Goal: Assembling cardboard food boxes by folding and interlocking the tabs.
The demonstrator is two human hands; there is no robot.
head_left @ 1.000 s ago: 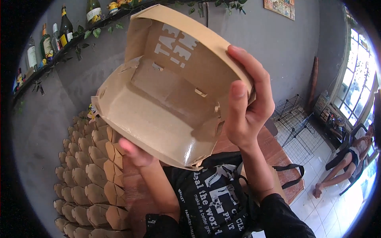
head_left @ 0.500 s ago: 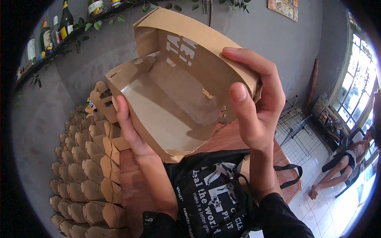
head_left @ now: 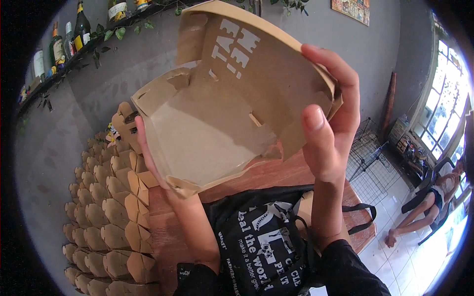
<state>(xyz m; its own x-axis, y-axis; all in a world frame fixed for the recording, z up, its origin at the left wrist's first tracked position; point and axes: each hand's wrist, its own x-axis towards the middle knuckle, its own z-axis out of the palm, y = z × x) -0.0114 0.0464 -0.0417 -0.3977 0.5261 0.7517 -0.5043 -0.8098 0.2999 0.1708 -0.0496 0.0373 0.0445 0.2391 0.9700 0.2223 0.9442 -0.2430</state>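
A brown cardboard takeaway box [head_left: 207, 140] is held up in front of me, tilted so that its inside shows. Its lid [head_left: 276, 91] stands raised at a wide angle, with cut-out lettering and a small slot in it. My left hand [head_left: 149, 158] grips the base's left wall; most of its fingers are hidden behind the card. The lid's right edge is in my right hand [head_left: 338, 130], fingers behind and thumb in front. Below the box, a black printed cloth bag [head_left: 261, 246] lies close to me.
Rows of nested brown boxes [head_left: 106, 212] stand left on the reddish wooden table [head_left: 170, 227]. A shelf [head_left: 111, 27] with bottles runs along the grey wall. At right are a wire rack [head_left: 370, 160] and a seated person [head_left: 429, 204] near a window.
The lid has swung up and back, away from the base, so the box stands wider. My right hand has moved slightly right with the lid; my left hand keeps hold of the base.
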